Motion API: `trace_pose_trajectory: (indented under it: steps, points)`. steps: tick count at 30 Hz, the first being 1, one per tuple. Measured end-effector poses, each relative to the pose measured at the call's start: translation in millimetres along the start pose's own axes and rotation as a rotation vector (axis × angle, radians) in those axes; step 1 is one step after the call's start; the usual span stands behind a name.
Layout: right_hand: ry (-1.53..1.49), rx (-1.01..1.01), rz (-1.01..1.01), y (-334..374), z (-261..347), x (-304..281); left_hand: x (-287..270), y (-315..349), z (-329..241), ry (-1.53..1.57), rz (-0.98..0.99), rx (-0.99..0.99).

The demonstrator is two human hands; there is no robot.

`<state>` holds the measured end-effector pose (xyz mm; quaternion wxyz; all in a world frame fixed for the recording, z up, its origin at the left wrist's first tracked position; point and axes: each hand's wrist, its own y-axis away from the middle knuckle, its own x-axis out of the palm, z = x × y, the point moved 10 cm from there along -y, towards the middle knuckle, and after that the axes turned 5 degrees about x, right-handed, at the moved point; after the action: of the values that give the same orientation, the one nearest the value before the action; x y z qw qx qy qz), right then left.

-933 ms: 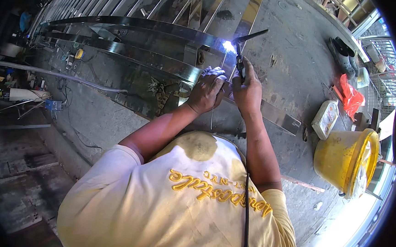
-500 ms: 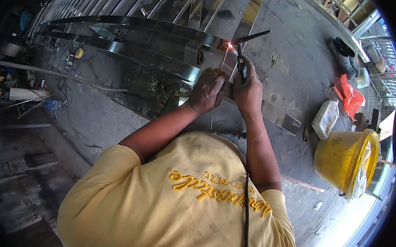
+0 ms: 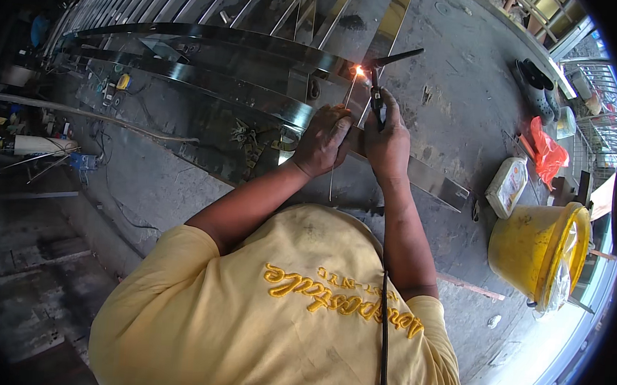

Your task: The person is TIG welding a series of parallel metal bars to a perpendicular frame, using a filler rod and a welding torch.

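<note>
A scuffed grey surface (image 3: 464, 121) spreads under the work, with bright daylight at the right and deep shadow at the left. On it, ahead of the person, the head of a black torch (image 3: 376, 78) sits beside a glowing spot (image 3: 360, 71) at the end of a long metal bar (image 3: 262, 42). The right hand (image 3: 387, 146) is wrapped round the torch; the left hand (image 3: 324, 142) grips a thin rod (image 3: 350, 92) that reaches up to the glow. An unsteady wrist could carry the heat off its mark, and a mistimed rod could stick. Both hands are bare and near hot metal, so burns seem a risk. Farther right, the red plastic bag (image 3: 547, 152) above the yellow bucket (image 3: 523, 243) might melt if sparks flew that far. Glare hides the exact contact point; the left fingertips are hard to make out, and the bar's far end fades into darkness.
</note>
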<state>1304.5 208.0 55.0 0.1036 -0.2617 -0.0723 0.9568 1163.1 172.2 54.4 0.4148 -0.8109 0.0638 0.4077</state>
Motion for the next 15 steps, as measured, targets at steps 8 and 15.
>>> trace_pose_trajectory:
  steps: [8, 15]
  points:
    - [0.031, -0.007, 0.014, 1, 2, 0, 0, 0, 0, 0.054, 0.019, -0.012]
    - [-0.030, 0.015, 0.032, 1, -2, 1, 5, 5, 4, 0.027, 0.047, -0.044]
